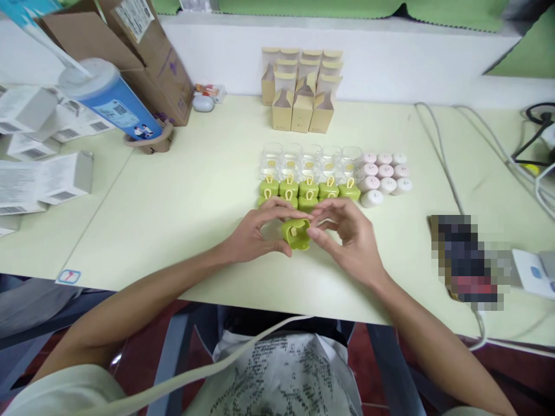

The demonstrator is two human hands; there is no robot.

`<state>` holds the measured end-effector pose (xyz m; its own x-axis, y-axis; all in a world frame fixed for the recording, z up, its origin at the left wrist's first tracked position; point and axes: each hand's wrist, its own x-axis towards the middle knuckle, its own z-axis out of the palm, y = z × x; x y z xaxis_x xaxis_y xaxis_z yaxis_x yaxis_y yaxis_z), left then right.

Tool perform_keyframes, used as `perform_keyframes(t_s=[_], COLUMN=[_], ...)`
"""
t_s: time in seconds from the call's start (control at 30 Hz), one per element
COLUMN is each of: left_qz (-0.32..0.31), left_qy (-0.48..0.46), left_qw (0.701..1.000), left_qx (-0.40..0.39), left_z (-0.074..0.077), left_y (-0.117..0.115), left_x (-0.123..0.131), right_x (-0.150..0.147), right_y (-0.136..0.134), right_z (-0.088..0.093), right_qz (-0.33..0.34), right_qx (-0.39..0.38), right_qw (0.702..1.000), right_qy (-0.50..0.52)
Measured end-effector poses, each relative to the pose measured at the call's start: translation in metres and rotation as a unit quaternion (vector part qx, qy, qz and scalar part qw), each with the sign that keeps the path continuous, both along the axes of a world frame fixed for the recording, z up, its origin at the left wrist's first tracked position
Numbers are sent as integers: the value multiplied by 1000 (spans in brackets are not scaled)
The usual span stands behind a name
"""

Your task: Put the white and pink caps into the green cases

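Note:
Both hands meet over the pale green table (182, 190) near its front edge. My left hand (255, 234) and my right hand (347, 237) pinch a small green case (296, 233) with a yellow loop on it, holding it tilted just above the table. Right behind it stand two rows of several matching green cases (309, 189). Behind those are clear plastic boxes (310, 159) with yellow parts inside. Pink-white rounded pieces (385, 173) lie in rows to the right of them.
Small tan cardboard boxes (301, 86) stand stacked at the back wall. White cartons (43, 173), a blue-labelled tube (108, 101) and brown cardboard boxes (151, 52) crowd the left. Cables (442, 156) and a blurred object (468, 260) lie on the right.

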<state>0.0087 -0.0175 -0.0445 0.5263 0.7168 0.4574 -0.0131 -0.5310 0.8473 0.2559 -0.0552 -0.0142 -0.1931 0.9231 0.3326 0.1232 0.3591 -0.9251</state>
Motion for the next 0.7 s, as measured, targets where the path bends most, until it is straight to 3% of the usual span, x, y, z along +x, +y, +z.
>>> perform_keyframes(t_s=[0.07, 0.17, 0.23, 0.4, 0.53, 0.7], left_qz=[16, 31, 20, -10, 1, -1], left_qy=[10, 1, -15, 23, 70, 40], left_qw=[997, 993, 996, 995, 994, 996], left_qx=[75, 112, 82, -92, -86, -75], left_z=[1, 2, 3, 9, 15, 19], left_y=[0, -3, -6, -13, -13, -10], left_x=[2, 5, 5, 4, 4, 4], right_x=[-2, -4, -4, -8, -14, -14], right_y=[2, 3, 3, 2, 1, -2], right_z=[-2, -5, -6, -7, -7, -5], right_qz=[82, 108, 100, 131, 142, 187], right_qx=[-129, -194, -195, -174, -176, -178], right_qw=[987, 970, 968, 964, 963, 952], right_qy=[51, 95, 121, 154, 145, 163])
